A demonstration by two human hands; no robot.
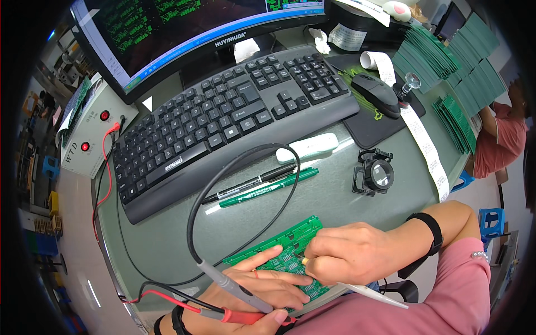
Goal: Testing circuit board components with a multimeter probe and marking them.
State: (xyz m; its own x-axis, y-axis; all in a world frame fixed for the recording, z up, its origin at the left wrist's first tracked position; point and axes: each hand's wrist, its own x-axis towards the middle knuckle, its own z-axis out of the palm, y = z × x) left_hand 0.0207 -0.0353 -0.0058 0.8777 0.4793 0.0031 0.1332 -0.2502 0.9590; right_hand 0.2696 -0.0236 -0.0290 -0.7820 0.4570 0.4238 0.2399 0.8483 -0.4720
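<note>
A green circuit board (306, 230) lies at the table's near edge under both hands. The fingers of my left hand (259, 285) stretch over the board and press on it. A grey test probe (237, 287) and a red test probe (243, 316) are tucked between that hand's thumb and fingers; their tips are hard to make out. My right hand (349, 254) is closed in a pinch over the board, around a slim tool with a yellow part (305, 261) near its tip. A white tapered shaft (379, 296) sticks out below this fist; whether it belongs to the same tool, I cannot tell.
Beyond the board lie a green marker (268, 188), a black pen (248, 183), a white marker (307, 147) and a magnifier (375, 173). A keyboard (223, 120), mouse (375, 95), tester box (92, 131) and stacked boards (427, 56) stand farther off. A probe cable (192, 218) loops overhead. Another person (505, 131) sits right.
</note>
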